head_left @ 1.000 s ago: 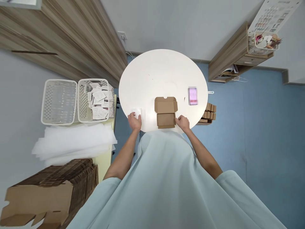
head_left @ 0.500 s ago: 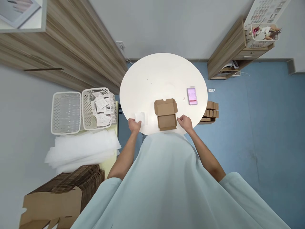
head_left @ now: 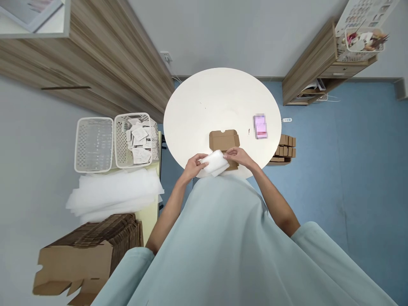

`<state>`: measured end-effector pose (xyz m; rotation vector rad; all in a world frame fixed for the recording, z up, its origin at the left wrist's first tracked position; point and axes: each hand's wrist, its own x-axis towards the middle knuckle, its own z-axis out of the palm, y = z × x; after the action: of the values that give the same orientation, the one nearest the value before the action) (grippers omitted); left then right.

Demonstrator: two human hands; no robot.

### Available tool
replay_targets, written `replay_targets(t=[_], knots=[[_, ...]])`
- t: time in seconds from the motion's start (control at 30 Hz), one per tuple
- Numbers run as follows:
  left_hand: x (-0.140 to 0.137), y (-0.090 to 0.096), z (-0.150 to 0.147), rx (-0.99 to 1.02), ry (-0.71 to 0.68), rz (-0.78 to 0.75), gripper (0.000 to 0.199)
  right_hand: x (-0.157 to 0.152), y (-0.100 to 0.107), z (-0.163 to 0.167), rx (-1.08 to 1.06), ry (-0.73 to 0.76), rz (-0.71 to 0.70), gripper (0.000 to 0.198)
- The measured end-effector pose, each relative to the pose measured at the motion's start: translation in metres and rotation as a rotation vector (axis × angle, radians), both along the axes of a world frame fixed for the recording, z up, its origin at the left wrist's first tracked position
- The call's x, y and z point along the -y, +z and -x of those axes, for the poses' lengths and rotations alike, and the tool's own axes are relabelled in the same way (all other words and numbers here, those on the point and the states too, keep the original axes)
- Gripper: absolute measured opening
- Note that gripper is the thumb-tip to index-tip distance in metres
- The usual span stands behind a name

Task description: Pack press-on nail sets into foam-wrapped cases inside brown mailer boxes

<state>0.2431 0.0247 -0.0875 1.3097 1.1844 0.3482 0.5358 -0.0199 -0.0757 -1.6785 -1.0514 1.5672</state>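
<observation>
Between my two hands is a small bundle of white foam wrap (head_left: 214,162), tilted and with a loose flap at its lower right. My left hand (head_left: 192,166) grips its left end between thumb and fingers. The fingers of my right hand (head_left: 238,156) pinch its right end. Behind and partly under the bundle, an open brown cardboard box (head_left: 223,139) lies on the round white table (head_left: 219,93), its lid spread toward the far side. The bundle and my right hand hide much of the box's near half. What the wrap contains cannot be seen.
A phone-like pink-screened item (head_left: 260,126) lies at the table's right. To the left stand a basket of packets (head_left: 137,140), a basket of clear items (head_left: 94,144), white foam sheets (head_left: 117,191) and flattened cardboard boxes (head_left: 79,259). Folded boxes (head_left: 283,149) sit beyond the table's right edge.
My left hand has lifted the white bundle off the table's left side and brought it right, before the box. My right hand has moved left from beside the box onto the bundle.
</observation>
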Motion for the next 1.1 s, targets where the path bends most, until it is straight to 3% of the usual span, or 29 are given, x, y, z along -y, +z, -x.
replay_targets(t=[0.13,0.2,0.37,0.53,0.83,1.1], knots=[[-0.004,-0.008,-0.029,0.038,-0.034,0.004,0.047,0.007,-0.015,0.000,0.016,0.008,0.033,0.037],[-0.005,-0.015,-0.044,-0.005,0.014,-0.017,0.042,0.012,-0.024,-0.001,0.046,-0.041,0.035,0.033],[-0.003,-0.036,-0.083,-0.335,0.225,-0.123,0.031,0.016,-0.042,-0.002,0.279,-0.124,0.091,0.019],[-0.005,-0.051,-0.106,-0.436,0.130,-0.134,0.022,0.010,-0.050,-0.004,0.475,-0.082,0.129,0.009],[-0.006,-0.064,-0.112,-0.507,-0.065,-0.231,0.021,-0.006,-0.057,0.002,0.736,0.122,0.204,0.002],[-0.005,-0.066,-0.121,-0.560,-0.164,-0.187,0.025,-0.012,-0.058,0.008,0.875,0.287,0.261,0.012]])
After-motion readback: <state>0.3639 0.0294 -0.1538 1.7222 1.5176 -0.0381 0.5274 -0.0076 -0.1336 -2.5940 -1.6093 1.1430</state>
